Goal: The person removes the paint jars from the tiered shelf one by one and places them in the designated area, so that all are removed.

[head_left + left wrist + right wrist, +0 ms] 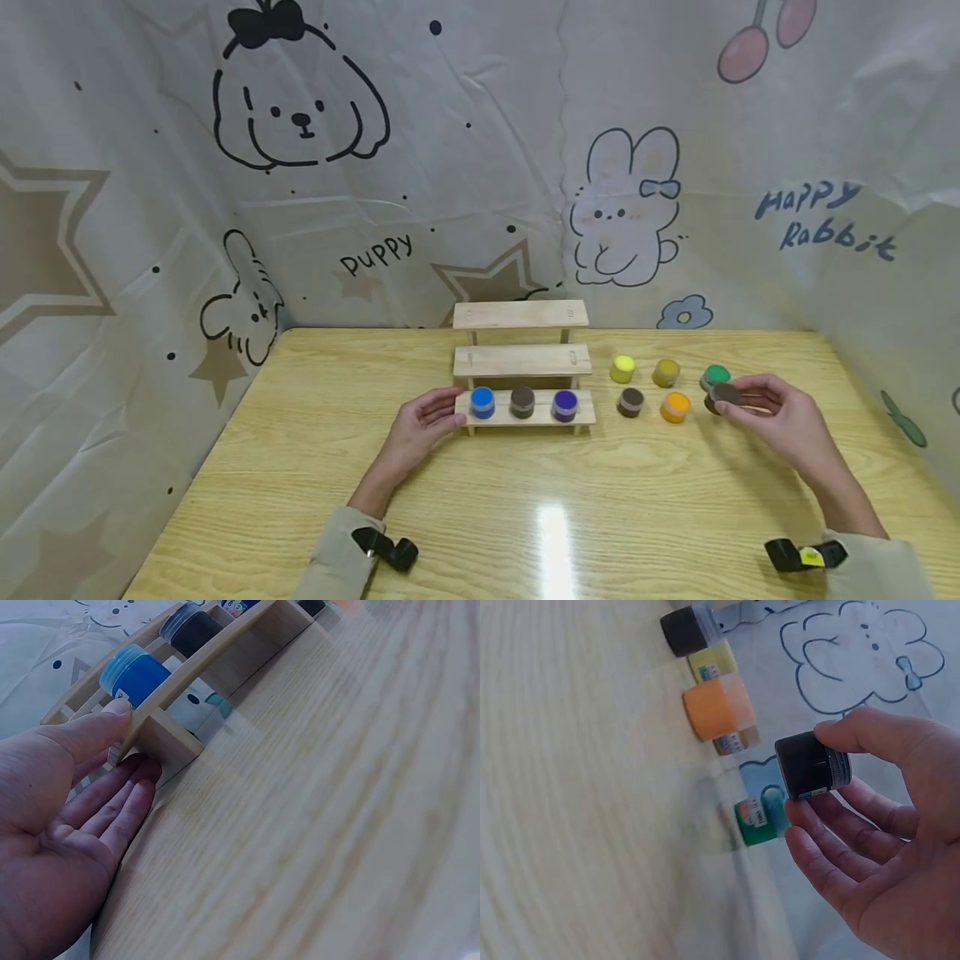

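My right hand point(783, 417) holds a dark paint jar point(806, 765) between thumb and fingers, lifted off the table beside a green paint jar point(716, 376). At the left end of the three-step wooden display shelf point(522, 360), my left hand point(423, 425) grips the lowest step, its thumb on the edge and its other fingers lower down in the left wrist view. On that step stand a blue paint jar point(482, 403), a dark brown paint jar point(522, 402) and a purple paint jar point(565, 406). The upper two steps are bare.
Right of the shelf stand a yellow jar point(622, 368), an ochre jar point(666, 373), another dark brown jar point(631, 402) and an orange jar point(676, 407). A printed curtain point(480, 167) hangs behind the wooden table point(300, 467) and along its sides.
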Demonstrator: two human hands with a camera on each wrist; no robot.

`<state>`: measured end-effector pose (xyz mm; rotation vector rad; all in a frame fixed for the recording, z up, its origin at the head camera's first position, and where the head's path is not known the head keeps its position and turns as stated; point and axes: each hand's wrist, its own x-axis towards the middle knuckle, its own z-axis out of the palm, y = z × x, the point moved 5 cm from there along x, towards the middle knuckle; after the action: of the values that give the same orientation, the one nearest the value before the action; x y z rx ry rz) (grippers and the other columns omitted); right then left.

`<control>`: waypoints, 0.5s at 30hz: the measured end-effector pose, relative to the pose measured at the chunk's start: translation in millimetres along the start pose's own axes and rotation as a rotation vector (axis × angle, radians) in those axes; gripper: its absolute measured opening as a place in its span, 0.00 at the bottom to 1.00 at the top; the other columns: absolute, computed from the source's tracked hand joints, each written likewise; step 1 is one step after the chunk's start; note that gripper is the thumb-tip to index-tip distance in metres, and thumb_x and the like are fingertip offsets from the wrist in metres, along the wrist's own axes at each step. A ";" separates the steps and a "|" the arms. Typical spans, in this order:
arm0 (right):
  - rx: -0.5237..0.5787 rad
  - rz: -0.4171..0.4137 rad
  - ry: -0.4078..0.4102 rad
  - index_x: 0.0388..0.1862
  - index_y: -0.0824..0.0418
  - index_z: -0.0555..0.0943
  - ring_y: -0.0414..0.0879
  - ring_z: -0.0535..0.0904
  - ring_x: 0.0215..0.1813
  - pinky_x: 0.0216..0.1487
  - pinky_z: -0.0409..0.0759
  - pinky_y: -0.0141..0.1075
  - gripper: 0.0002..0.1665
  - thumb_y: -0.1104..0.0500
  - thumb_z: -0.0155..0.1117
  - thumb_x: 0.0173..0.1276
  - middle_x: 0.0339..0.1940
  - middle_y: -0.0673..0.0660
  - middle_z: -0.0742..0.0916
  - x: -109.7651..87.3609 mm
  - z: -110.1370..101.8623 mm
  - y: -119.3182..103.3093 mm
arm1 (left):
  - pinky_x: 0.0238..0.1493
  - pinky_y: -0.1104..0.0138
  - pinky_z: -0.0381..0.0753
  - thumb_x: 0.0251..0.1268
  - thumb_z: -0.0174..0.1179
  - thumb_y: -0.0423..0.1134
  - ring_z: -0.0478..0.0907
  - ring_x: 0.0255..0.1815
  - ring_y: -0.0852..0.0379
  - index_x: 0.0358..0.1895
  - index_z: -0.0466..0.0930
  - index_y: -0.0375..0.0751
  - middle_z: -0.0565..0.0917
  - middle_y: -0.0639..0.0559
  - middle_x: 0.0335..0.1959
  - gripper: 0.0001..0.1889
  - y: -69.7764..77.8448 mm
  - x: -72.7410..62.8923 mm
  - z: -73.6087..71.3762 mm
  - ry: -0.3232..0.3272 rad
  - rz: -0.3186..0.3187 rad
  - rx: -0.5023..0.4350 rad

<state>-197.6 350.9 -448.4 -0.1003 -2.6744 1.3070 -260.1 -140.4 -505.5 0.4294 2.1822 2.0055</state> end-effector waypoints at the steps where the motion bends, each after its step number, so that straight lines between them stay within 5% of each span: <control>1: -0.004 0.007 -0.001 0.59 0.70 0.76 0.22 0.77 0.40 0.37 0.80 0.22 0.27 0.57 0.75 0.68 0.50 0.64 0.86 0.2 0.4 3.6 | 0.62 0.67 0.78 0.69 0.67 0.30 0.75 0.67 0.40 0.67 0.76 0.30 0.78 0.35 0.66 0.24 0.1 0.0 0.1 -0.001 0.000 0.000; 15: -0.062 0.033 -0.022 0.56 0.71 0.78 0.22 0.76 0.37 0.35 0.80 0.23 0.27 0.55 0.76 0.67 0.48 0.69 0.86 2.1 7.7 32.2 | 0.62 0.67 0.79 0.69 0.67 0.30 0.75 0.66 0.40 0.67 0.76 0.31 0.79 0.36 0.66 0.24 0.4 -0.5 0.3 -0.003 0.003 0.002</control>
<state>-201.4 364.9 -478.2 -0.1390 -2.7440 1.2417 -259.5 -140.3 -505.2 0.4357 2.1828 2.0030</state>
